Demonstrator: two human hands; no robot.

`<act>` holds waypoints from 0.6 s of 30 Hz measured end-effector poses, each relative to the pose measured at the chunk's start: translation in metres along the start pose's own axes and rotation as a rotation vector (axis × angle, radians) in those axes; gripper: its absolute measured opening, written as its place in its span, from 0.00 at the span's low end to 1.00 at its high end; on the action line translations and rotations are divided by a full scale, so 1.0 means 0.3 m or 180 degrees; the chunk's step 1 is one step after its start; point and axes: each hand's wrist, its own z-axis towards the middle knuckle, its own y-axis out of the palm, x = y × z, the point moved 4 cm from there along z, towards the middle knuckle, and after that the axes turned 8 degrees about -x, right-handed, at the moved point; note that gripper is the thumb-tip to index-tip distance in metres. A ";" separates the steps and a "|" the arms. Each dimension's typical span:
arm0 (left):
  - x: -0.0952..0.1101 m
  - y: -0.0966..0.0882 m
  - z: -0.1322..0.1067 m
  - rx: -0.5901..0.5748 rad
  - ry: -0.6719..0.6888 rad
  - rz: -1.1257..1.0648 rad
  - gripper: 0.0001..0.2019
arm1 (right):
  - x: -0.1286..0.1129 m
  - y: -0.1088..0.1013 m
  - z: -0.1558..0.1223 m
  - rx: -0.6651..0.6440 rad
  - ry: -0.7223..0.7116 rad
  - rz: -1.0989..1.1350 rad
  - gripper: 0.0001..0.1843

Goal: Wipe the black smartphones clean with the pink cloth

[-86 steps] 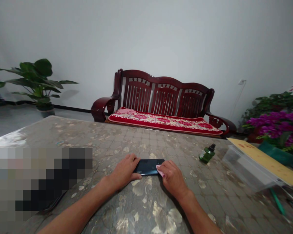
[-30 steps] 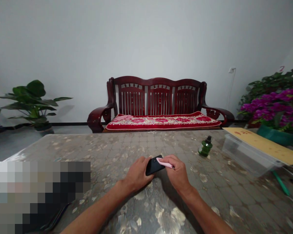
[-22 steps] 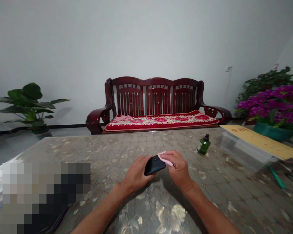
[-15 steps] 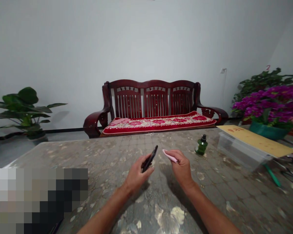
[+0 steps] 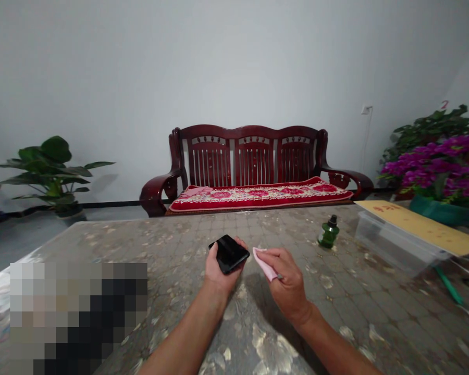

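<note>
Left fingers (image 5: 241,242) cradle phone (image 5: 230,253), length slanting away leftward

A floral-patterned, grey-brown table (image 5: 172,237) bears a green bottle (image 5: 328,235) and a clear plastic box (image 5: 394,244).

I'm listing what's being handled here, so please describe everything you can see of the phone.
The phone is a slim, black rectangle with rounded corners. Its glossy, glass-like face is turned up, dark, with a faint reflection across it. It lies at a slant in the left hand, over the patterned table, with the thumb at its left edge and fingers showing past the far right edge. The pink cloth is apart from it. Its underside is hidden.
</note>
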 end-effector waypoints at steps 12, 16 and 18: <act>-0.043 -0.031 0.007 0.0139 -0.0240 0.0019 0.19 | -0.073 0.058 0.002 -0.0327 -0.0795 -0.0293 0.26; -0.052 -0.029 0.004 0.0131 -0.0404 -0.0234 0.20 | -0.086 0.070 -0.004 -0.0512 -0.1034 -0.0387 0.25; -0.053 -0.026 0.003 0.0117 -0.0428 -0.0302 0.21 | -0.077 0.062 -0.001 -0.0499 -0.1091 -0.0451 0.25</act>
